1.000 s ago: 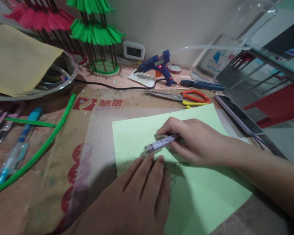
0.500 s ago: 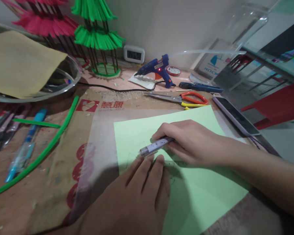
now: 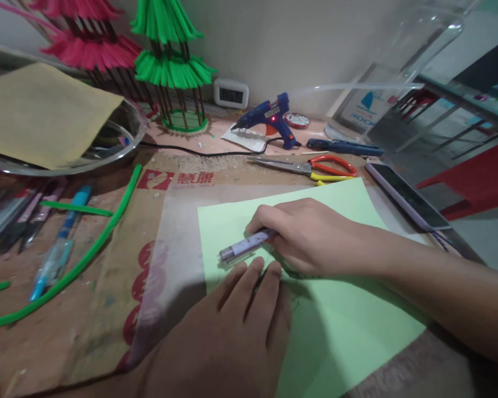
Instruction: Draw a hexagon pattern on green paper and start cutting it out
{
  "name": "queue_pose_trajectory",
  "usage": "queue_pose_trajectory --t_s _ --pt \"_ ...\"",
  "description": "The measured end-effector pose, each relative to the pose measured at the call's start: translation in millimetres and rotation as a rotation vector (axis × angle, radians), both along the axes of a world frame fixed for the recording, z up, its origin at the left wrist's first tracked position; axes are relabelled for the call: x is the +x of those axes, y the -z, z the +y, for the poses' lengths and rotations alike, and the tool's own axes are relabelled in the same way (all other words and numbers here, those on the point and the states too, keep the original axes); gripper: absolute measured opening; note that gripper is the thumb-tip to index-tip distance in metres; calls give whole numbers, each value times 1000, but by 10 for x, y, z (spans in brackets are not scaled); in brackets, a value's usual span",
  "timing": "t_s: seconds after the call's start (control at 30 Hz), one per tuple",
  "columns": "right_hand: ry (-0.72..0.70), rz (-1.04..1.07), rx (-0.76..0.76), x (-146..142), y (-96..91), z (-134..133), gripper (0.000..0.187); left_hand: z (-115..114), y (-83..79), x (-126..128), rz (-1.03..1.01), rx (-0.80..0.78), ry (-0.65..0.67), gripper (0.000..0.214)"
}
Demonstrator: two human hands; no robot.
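My right hand (image 3: 302, 235) is closed round a pale purple pen (image 3: 249, 242), its capped-looking end pointing left; the writing tip is hidden under the hand. Under both hands lies a light green sheet of paper (image 3: 340, 337) with faint pencil-like lines. My left hand (image 3: 236, 326) lies with fingers stretched out on the sheet, just below the pen. A clear ruler (image 3: 309, 275) with tick marks shows in part between the hands; my left fingertips seem to rest on it.
Behind the paper are scissors (image 3: 307, 167), a blue glue gun (image 3: 269, 119), a box cutter (image 3: 344, 147) and a small clock (image 3: 231, 93). A phone (image 3: 406, 196) lies right. Left are a metal bowl (image 3: 136, 132), green strips (image 3: 108, 226), pens and a green tiered model (image 3: 176, 72).
My right hand and the pen have moved left across the paper. My left hand stays nearly in place. The view has shifted slightly.
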State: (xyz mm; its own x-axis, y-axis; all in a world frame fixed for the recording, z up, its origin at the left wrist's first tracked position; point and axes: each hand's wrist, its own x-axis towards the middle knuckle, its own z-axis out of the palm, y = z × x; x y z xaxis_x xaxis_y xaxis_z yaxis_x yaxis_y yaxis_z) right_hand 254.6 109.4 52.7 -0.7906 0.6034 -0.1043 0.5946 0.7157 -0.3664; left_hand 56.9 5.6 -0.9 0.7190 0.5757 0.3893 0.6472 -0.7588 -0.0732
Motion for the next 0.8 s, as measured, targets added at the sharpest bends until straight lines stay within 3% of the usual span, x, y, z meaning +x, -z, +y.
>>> queue_pose_trajectory --t_s 0.13,0.3,0.43,0.6,0.8 --pt "24 0 -118 -9 -8 -1 17 -12 -10 2 0 2 13 37" --pt "68 25 0 -51 60 -15 21 8 -25 5 -5 -44 11 39" --pt "112 66 -132 -65 72 -28 17 -8 -18 -12 -2 -31 20 36" --pt "176 29 23 -106 103 -35 22 -7 -35 5 16 -38 2 37" --pt "187 31 -124 -91 62 -27 16 30 51 7 -20 38 35 40"
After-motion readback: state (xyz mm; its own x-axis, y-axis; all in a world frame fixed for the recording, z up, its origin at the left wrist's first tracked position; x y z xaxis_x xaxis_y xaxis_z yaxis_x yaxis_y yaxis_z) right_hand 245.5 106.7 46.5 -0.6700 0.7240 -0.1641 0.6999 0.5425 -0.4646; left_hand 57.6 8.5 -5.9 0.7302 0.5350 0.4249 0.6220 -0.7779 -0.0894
